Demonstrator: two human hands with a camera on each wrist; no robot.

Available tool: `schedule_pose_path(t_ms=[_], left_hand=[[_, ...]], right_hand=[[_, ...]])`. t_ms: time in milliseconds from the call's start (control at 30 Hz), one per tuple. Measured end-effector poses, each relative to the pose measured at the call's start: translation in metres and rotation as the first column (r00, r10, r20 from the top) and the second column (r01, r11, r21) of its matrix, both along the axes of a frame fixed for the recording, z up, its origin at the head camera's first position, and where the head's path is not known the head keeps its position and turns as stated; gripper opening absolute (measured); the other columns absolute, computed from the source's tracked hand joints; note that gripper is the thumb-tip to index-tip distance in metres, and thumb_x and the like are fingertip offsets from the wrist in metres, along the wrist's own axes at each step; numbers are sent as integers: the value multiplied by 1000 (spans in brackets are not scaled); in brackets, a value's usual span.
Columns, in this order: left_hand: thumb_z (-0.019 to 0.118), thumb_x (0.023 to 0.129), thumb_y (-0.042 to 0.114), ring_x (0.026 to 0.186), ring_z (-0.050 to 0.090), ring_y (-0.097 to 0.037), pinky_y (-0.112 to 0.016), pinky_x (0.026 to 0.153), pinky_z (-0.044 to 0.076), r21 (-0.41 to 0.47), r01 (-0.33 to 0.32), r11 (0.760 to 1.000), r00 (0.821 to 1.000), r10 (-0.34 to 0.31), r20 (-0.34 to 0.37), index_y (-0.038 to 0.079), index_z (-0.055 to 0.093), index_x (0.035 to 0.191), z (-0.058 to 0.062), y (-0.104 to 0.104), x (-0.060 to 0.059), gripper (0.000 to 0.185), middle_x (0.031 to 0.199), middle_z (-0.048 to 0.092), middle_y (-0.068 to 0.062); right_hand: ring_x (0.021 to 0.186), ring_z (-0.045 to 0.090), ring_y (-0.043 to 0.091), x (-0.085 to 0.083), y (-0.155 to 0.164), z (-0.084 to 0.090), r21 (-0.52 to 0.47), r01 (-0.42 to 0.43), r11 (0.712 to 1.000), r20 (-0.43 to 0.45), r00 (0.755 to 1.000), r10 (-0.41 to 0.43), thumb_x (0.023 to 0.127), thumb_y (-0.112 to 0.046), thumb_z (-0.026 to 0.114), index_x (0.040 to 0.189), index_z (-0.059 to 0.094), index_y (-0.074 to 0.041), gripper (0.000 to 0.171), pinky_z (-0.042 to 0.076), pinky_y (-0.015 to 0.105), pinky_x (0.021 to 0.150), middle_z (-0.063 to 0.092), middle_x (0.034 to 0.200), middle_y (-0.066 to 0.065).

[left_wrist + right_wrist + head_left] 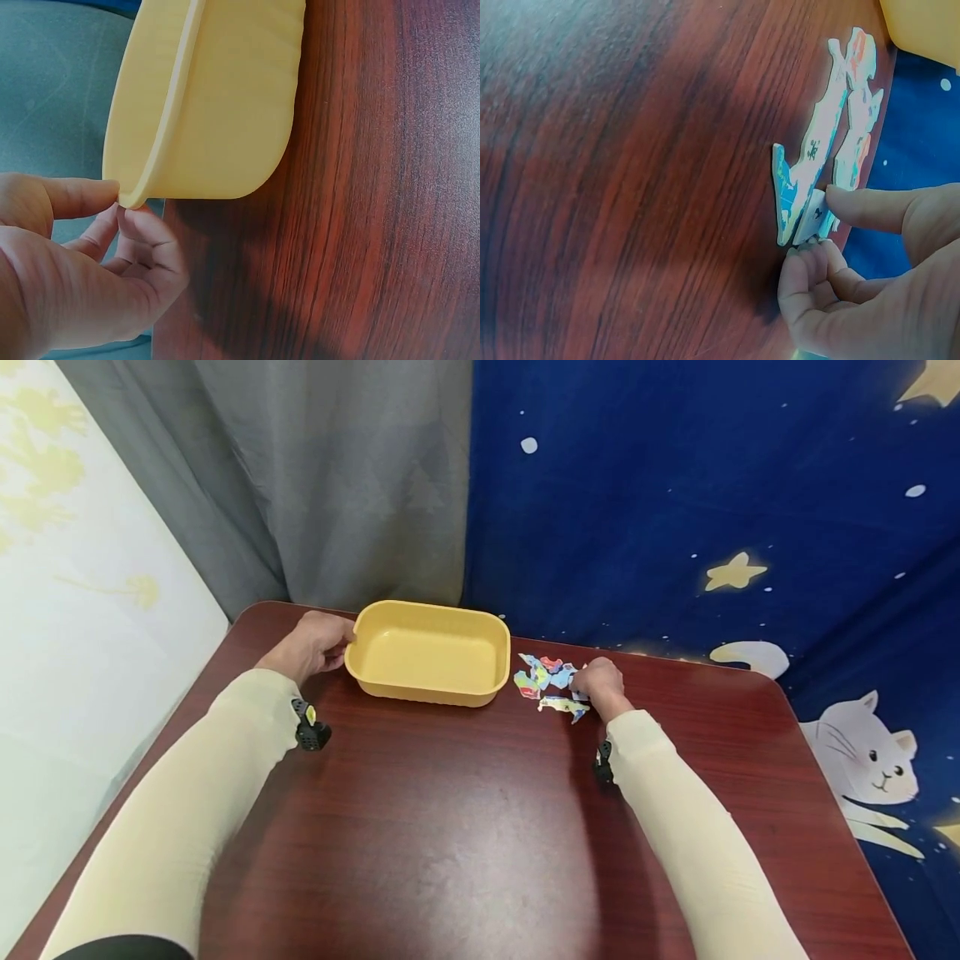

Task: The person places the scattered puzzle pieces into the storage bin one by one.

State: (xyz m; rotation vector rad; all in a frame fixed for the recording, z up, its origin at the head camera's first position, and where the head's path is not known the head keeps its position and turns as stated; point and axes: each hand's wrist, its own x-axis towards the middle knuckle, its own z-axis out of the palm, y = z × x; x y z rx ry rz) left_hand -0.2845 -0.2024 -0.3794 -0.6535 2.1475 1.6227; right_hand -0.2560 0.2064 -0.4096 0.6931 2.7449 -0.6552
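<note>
1. Yellow plastic tub sits near the far edge of the dark red wooden table, with nothing visible inside it.
2. At the tub's left end, the left hand pinches the rim between thumb and curled fingers; the wrist view shows the thumb on top of the lip.
3. Just to the right of the tub, a small cluster of colourful puzzle pieces lies flat on the table, close to the far edge.
4. The right hand rests at the right side of that cluster, its thumb and curled fingers pinching one small piece beside a longer piece.
5. Both arms wear pale cream sleeves.
6. Behind the table hang a grey curtain and a blue cloth printed with stars and a cat.
</note>
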Motion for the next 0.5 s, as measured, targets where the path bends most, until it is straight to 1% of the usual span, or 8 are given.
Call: schedule_pose_path(t_ms=[200, 300, 367, 500], left_hand=[[49, 87, 7, 55, 50, -13, -27, 59, 47, -26, -1, 1000, 1000, 1, -4, 9, 54, 121, -1, 2, 0, 33, 73, 51, -3], [49, 88, 8, 57, 51, -14, -28, 61, 48, -36, 3, 999, 1000, -3, -5, 8, 54, 121, -1, 3, -1, 34, 78, 52, -5], [50, 88, 8, 58, 52, -14, -29, 63, 49, -39, 2, 999, 1000, -2, -6, 8, 54, 121, -1, 3, -1, 34, 80, 53, -5], [50, 87, 8, 58, 53, -14, -29, 63, 49, -38, -6, 999, 1000, 5, -8, 8, 54, 122, -2, 3, -2, 35, 83, 54, -6]], right_hand=[[81, 49, 26, -1, -1, 0, -10, 26, 1000, 14, 1000, -26, 74, -17, 66, 88, 63, -4, 20, 42, 32, 66, 56, 93, 13], [82, 48, 26, -1, -1, 2, -3, 20, 1000, 24, 1000, -20, 74, -17, 66, 92, 62, -2, 24, 42, 33, 68, 55, 95, 13], [82, 48, 26, -1, -1, 3, 1, 15, 1000, 26, 1000, -15, 74, -17, 66, 92, 62, -2, 24, 43, 33, 68, 55, 95, 13], [80, 49, 26, -2, -3, 5, -1, 8, 1000, 33, 999, -8, 73, -16, 65, 90, 62, -2, 22, 42, 31, 64, 55, 93, 13]])
